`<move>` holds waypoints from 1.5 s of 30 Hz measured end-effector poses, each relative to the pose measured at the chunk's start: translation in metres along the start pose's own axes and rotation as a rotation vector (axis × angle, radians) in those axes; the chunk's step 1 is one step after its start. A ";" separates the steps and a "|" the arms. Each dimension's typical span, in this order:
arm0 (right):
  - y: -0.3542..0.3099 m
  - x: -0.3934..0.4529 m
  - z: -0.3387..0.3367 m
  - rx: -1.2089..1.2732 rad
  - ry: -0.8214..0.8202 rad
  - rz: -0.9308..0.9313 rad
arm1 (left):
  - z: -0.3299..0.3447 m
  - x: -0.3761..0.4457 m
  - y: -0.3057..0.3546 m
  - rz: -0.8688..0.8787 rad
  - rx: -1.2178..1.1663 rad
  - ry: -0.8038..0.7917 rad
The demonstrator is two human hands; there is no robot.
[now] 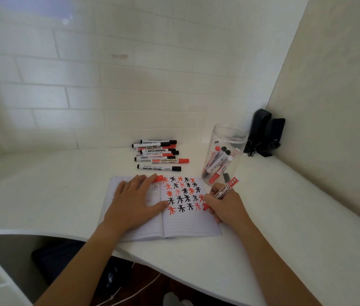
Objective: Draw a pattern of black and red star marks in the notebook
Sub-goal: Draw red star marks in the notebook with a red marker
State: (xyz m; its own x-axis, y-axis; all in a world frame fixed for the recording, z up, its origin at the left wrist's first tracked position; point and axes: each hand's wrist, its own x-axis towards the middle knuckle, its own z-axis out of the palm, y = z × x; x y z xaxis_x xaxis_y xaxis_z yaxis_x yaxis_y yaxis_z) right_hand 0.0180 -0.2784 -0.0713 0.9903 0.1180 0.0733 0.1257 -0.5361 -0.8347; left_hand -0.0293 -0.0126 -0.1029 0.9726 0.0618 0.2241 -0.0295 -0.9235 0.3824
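An open lined notebook (188, 224) lies on the white desk. Its right page carries rows of black and red star marks (182, 193). My left hand (133, 202) lies on the left page and pinches a red marker cap (158, 179) between its fingertips at the page's top. My right hand (225, 206) grips a red whiteboard marker (226, 188), its tip down on the right edge of the page by the last red star.
Several black and red markers (158, 154) lie in a pile beyond the notebook. A clear plastic jar (225, 153) holding more markers stands at the right. A black device (263, 133) sits in the wall corner. The desk edge (174, 270) curves in front.
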 end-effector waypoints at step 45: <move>-0.026 -0.015 0.012 0.669 -0.416 -0.118 | -0.016 -0.011 0.008 0.340 -0.432 0.109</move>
State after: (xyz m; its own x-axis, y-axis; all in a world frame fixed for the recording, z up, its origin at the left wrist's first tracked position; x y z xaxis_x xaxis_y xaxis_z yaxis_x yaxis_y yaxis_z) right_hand -0.0014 -0.2561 -0.0577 0.8529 0.5156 0.0825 0.0362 0.0992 -0.9944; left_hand -0.0443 -0.0147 -0.0877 0.8631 -0.1528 0.4813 -0.4515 -0.6604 0.6000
